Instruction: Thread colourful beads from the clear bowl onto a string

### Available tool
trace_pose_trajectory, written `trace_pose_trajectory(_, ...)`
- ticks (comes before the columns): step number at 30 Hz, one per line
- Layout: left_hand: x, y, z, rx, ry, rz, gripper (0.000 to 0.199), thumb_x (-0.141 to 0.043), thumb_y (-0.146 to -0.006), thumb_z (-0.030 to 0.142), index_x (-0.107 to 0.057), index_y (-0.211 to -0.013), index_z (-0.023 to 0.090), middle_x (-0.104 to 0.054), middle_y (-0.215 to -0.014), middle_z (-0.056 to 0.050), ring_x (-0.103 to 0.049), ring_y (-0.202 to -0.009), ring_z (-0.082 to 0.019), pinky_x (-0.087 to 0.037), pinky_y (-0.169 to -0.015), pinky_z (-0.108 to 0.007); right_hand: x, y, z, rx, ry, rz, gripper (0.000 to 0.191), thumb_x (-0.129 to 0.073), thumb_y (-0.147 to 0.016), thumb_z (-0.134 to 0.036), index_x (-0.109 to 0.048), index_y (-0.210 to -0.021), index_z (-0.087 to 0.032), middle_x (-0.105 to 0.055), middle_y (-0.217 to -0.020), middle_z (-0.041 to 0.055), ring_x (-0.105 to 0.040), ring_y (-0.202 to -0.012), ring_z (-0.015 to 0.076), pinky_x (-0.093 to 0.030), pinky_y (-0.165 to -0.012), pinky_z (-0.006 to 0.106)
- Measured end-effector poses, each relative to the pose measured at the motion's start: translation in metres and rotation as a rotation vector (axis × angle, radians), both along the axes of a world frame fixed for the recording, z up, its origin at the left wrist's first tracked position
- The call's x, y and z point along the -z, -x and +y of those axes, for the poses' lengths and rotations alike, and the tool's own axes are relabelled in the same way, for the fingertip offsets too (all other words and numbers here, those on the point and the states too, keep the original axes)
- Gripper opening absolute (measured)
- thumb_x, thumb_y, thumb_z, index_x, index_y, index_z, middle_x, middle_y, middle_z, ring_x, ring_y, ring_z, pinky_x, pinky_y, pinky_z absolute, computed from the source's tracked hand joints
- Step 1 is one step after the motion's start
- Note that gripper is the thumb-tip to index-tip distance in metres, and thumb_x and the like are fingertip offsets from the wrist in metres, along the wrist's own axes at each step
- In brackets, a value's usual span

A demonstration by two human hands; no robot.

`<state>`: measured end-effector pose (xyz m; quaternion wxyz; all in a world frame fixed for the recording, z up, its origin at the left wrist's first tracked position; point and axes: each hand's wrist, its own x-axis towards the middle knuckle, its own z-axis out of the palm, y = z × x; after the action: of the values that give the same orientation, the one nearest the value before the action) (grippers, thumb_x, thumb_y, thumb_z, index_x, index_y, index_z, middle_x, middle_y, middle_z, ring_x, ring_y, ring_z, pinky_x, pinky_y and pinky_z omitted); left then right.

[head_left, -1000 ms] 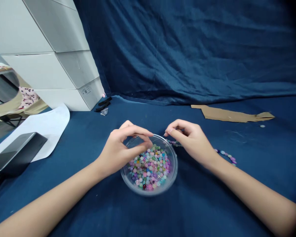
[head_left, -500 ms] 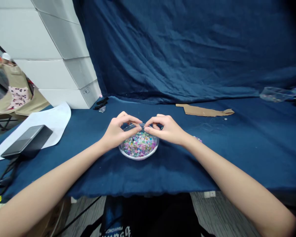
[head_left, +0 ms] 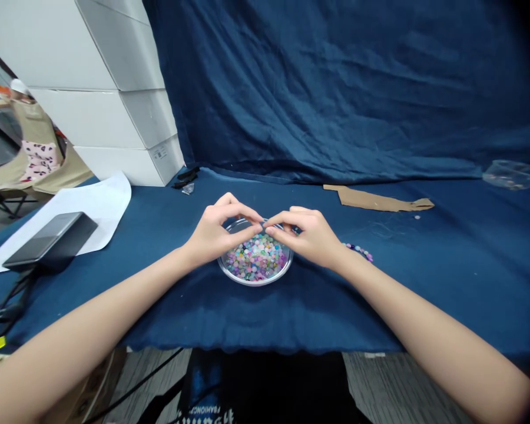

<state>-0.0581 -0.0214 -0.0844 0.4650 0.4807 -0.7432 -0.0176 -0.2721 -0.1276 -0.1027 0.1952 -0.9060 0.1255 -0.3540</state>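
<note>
The left hand [head_left: 214,232] and right hand [head_left: 308,237] meet, fingertips pinched closed, above a glass bowl [head_left: 255,283] of beads [head_left: 257,258]; anything held between them is hidden.

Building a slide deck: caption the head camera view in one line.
Left hand and right hand meet at the fingertips above a clear bowl of colored beads.

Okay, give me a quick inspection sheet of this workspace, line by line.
Surface: blue cloth covering the table.
Job's things: clear bowl of multicoloured beads; bead strand lying right of it.
Clutter: cardboard strip, black device on white paper, clear plastic bag.
Hands: left hand and right hand meet fingertips over the bowl; anything held is too small to tell.
Cables: black cables, lower left.
Surroundings: stacked white boxes, blue backdrop, person far left.
</note>
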Motion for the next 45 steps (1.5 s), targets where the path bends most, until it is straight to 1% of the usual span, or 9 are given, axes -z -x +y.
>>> trace_pose_trajectory(5,-0.004,-0.001,0.001,0.008,-0.029,-0.026,0.008,-0.08,-0.088,0.027,-0.079,-0.094,0.021,-0.075,-0.086,-0.003,-0.062,-0.083,-0.018,-0.053,-0.078,-0.031,-0.004,0.0,0.005,0.013,-0.004,-0.035,0.012,-0.068,-0.098,-0.028,-0.078,-0.093,-0.022,-0.059,-0.063,-0.0026,-0.054,-0.064,0.0163,-0.04,-0.067,0.029)
trace_pose_trajectory(11,-0.016,-0.01,0.001,0.019,-0.214,-0.106,0.009,-0.074,-0.089,0.02,-0.074,-0.098,0.021,-0.072,-0.092,-0.002,-0.064,-0.089,-0.02,-0.052,-0.084,-0.033,-0.001,-0.005,0.007,0.05,-0.063,-0.069,0.014,-0.066,-0.095,-0.023,-0.076,-0.086,-0.02,-0.057,-0.062,-0.0026,-0.054,-0.061,0.0156,-0.041,-0.066,0.03)
trace_pose_trajectory(14,-0.02,-0.011,0.004,0.046,-0.364,-0.222,0.007,-0.073,-0.087,0.021,-0.075,-0.093,0.023,-0.069,-0.112,-0.005,-0.061,-0.11,-0.025,-0.048,-0.1,-0.039,0.002,-0.007,0.007,0.07,-0.109,-0.083,0.013,-0.066,-0.096,-0.022,-0.075,-0.087,-0.021,-0.053,-0.061,-0.003,-0.053,-0.06,0.0156,-0.041,-0.066,0.03)
trace_pose_trajectory(17,-0.02,-0.007,0.007,0.017,-0.524,-0.287,0.009,-0.075,-0.085,0.027,-0.077,-0.093,0.025,-0.057,-0.132,-0.007,-0.058,-0.12,-0.028,-0.048,-0.103,-0.043,0.003,-0.01,0.007,0.077,-0.146,-0.079,0.013,-0.065,-0.096,-0.022,-0.074,-0.087,-0.021,-0.051,-0.062,-0.0033,-0.051,-0.058,0.015,-0.04,-0.063,0.03)
trace_pose_trajectory(22,-0.024,-0.004,0.012,0.049,-0.617,-0.358,0.012,-0.077,-0.08,0.024,-0.08,-0.091,0.028,-0.054,-0.138,-0.005,-0.054,-0.127,-0.03,-0.047,-0.107,-0.044,0.001,-0.015,0.008,0.053,-0.151,-0.048,0.014,-0.064,-0.097,-0.024,-0.074,-0.087,-0.02,-0.045,-0.061,-0.0038,-0.049,-0.056,0.0149,-0.038,-0.061,0.03)
trace_pose_trajectory(32,-0.022,-0.004,0.011,0.044,-0.616,-0.398,0.006,-0.085,-0.077,0.031,-0.081,-0.081,0.029,-0.062,-0.128,-0.004,-0.054,-0.122,-0.03,-0.049,-0.097,-0.041,0.0,-0.019,0.008,0.016,-0.179,-0.049,0.014,-0.065,-0.096,-0.023,-0.075,-0.087,-0.02,-0.042,-0.06,-0.0048,-0.046,-0.054,0.0139,-0.036,-0.06,0.03)
trace_pose_trajectory(37,-0.023,-0.001,0.012,0.054,-0.629,-0.371,0.006,-0.084,-0.074,0.024,-0.08,-0.077,0.026,-0.064,-0.126,-0.004,-0.054,-0.119,-0.031,-0.049,-0.092,-0.039,-0.001,-0.017,0.009,0.009,-0.18,-0.051,0.017,-0.064,-0.096,-0.028,-0.075,-0.085,-0.021,-0.043,-0.059,-0.0045,-0.045,-0.054,0.0144,-0.037,-0.059,0.03)
trace_pose_trajectory(40,-0.022,-0.002,0.016,0.059,-0.59,-0.351,0.005,-0.081,-0.074,0.02,-0.08,-0.077,0.024,-0.064,-0.125,-0.005,-0.055,-0.117,-0.031,-0.047,-0.096,-0.042,-0.001,-0.016,0.012,0.019,-0.166,-0.07,0.019,-0.064,-0.096,-0.031,-0.075,-0.085,-0.021,-0.04,-0.055,-0.0051,-0.044,-0.052,0.0148,-0.038,-0.058,0.03)
trace_pose_trajectory(45,-0.018,-0.009,0.02,0.115,-0.477,-0.26,0.002,-0.083,-0.08,0.027,-0.081,-0.081,0.028,-0.065,-0.128,-0.004,-0.049,-0.129,-0.033,-0.04,-0.109,-0.05,0.004,-0.016,0.018,0.056,-0.146,-0.146,0.021,-0.065,-0.096,-0.034,-0.075,-0.085,-0.02,-0.047,-0.056,-0.0034,-0.045,-0.051,0.0149,-0.038,-0.055,0.03)
